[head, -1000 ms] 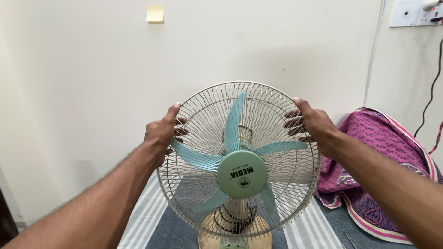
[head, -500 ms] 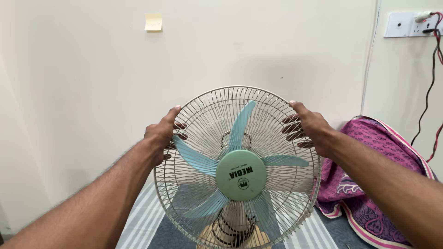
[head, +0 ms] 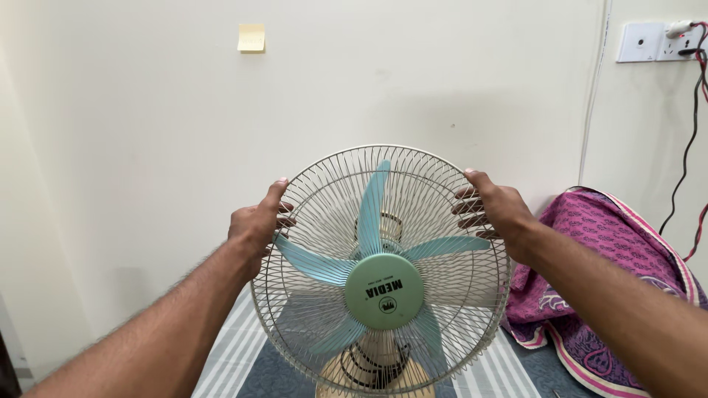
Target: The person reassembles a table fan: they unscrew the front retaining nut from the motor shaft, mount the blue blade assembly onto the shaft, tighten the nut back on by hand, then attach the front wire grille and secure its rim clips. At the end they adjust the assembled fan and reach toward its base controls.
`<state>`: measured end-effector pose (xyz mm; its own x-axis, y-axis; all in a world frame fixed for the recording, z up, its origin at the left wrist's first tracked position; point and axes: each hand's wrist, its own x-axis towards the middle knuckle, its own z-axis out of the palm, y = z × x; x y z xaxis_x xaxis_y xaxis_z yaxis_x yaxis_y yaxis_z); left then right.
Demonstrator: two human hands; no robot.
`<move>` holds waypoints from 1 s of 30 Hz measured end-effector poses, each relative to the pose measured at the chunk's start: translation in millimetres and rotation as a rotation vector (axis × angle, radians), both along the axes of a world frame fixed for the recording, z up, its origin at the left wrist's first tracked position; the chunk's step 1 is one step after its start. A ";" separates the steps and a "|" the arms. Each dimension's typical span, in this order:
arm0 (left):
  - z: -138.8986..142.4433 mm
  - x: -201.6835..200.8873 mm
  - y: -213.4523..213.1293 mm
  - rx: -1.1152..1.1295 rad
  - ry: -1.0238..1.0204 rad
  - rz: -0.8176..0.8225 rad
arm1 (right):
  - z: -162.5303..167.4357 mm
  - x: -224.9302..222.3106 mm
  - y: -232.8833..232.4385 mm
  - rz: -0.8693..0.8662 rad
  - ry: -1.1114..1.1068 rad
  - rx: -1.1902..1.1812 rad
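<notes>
Figure: My left hand (head: 254,225) and right hand (head: 495,208) each close a grip on the upper rim of the table fan (head: 381,273), fingers hooked through the wire guard (head: 324,188) at opposite sides, thumbs along the outer ring. The fan stands upright on a striped cloth (head: 236,354) before the wall (head: 147,147), beside a pink patterned cloth (head: 605,250). Its guard faces me; the rotor axis points toward my chest, tilted slightly up, the stand running vertically. Holding level, with equal pressure on both sides, seems best. The base (head: 372,379) is partly cropped, so probably a pedestal.
</notes>
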<state>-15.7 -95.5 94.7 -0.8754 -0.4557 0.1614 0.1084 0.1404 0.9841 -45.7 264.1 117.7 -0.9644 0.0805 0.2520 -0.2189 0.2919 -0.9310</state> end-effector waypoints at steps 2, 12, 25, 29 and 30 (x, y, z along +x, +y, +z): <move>-1.4 0.6 -0.8 -0.035 0.000 0.027 | -2.1 1.2 0.1 0.003 0.008 -0.014; 2.9 15.4 9.8 -0.061 -0.013 0.177 | 0.4 10.0 2.3 -0.007 -0.001 0.038; 8.8 46.6 33.5 -0.112 -0.072 0.387 | -0.1 8.1 14.2 -0.028 0.090 0.044; -2.4 54.4 38.3 -0.106 -0.082 0.379 | -7.0 3.5 28.9 -0.005 0.117 0.015; -6.7 55.9 38.8 -0.104 -0.057 0.376 | -11.7 3.5 32.3 -0.005 0.114 0.025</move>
<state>40.2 -56.7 88.0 -0.6591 -0.7303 0.1796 -0.0242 0.2593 0.9655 -42.1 296.5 105.9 -0.9290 0.0777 0.3618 -0.3211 0.3165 -0.8926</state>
